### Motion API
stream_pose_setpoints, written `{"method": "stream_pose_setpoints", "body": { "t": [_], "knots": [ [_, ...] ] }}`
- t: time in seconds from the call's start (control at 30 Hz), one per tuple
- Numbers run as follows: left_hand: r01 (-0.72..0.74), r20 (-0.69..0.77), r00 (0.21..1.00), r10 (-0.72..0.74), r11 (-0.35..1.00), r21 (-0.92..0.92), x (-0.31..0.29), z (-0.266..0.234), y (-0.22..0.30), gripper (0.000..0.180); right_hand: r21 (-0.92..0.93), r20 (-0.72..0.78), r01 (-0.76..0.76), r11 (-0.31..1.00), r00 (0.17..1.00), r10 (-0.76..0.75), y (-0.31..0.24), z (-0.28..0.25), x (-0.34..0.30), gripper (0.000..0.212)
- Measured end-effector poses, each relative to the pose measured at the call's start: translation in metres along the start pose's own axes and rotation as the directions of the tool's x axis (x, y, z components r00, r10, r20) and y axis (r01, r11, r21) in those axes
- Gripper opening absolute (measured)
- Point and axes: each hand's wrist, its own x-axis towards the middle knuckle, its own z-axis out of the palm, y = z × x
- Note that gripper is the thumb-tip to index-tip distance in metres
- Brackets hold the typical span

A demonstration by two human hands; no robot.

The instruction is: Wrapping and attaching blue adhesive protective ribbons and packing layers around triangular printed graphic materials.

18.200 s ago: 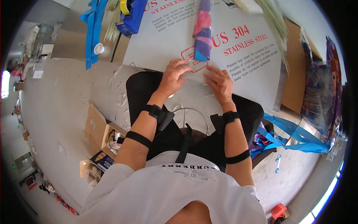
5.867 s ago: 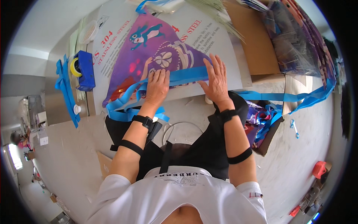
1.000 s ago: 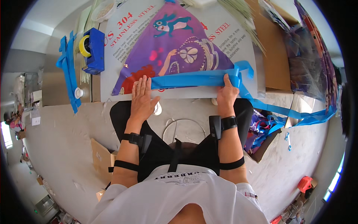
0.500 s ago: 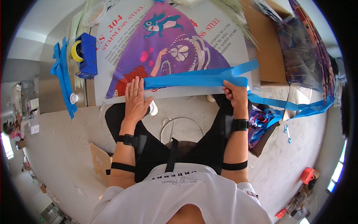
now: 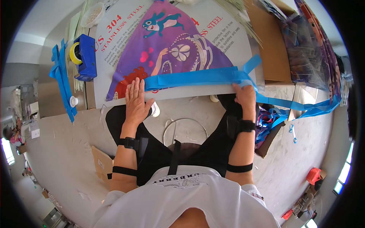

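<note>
A purple triangular printed cloth [image 5: 178,38], like a kite sail, lies on the table with its wide edge toward me. Along that edge runs a long blue ribbon [image 5: 190,77], folded in overlapping layers. My left hand [image 5: 136,99] rests flat at the ribbon's left end, fingers stretched out and fingertips beside the cloth's corner. At the other end my right hand [image 5: 246,95] has its fingers curled on the ribbon's fold, the thumb pointing to the left. One ribbon tail sticks up above that hand; another length trails off to the right toward a hanging bundle.
A blue tape dispenser [image 5: 88,57] with yellow tape stands at the left, beside more blue strips [image 5: 62,79] and a small white spool [image 5: 74,101]. Thin pale sticks [image 5: 243,15] and a cardboard box [image 5: 272,45] sit at the right. Below hangs a box of ribbons and cloth [image 5: 266,129].
The right hand has turned and shifted slightly right and down, with the ribbon's loop now flattened into a fold. The ribbon layers lie closer together. The left hand stays flat.
</note>
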Motion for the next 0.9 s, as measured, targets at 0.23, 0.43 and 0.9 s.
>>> {"method": "stream_pose_setpoints", "body": {
  "t": [0.23,0.43,0.9],
  "knots": [
    [-0.033,0.0,0.999,0.033,0.999,-0.025,-0.001,-0.001,-0.002,0.077,-0.145,-0.102,0.589,0.795,0.79,-0.604,-0.072,-0.008,-0.014,0.031],
    [-0.003,0.024,1.0,0.004,1.0,-0.009,0.0,0.0,0.001,0.079,-0.207,-0.167,0.679,0.704,0.684,-0.71,-0.074,0.011,0.024,0.026],
    [-0.015,0.006,1.0,0.015,1.0,0.019,0.0,0.001,-0.001,0.078,0.744,0.0,-0.148,0.651,0.975,0.223,-0.031,0.025,-0.019,0.04]
  ]
}}
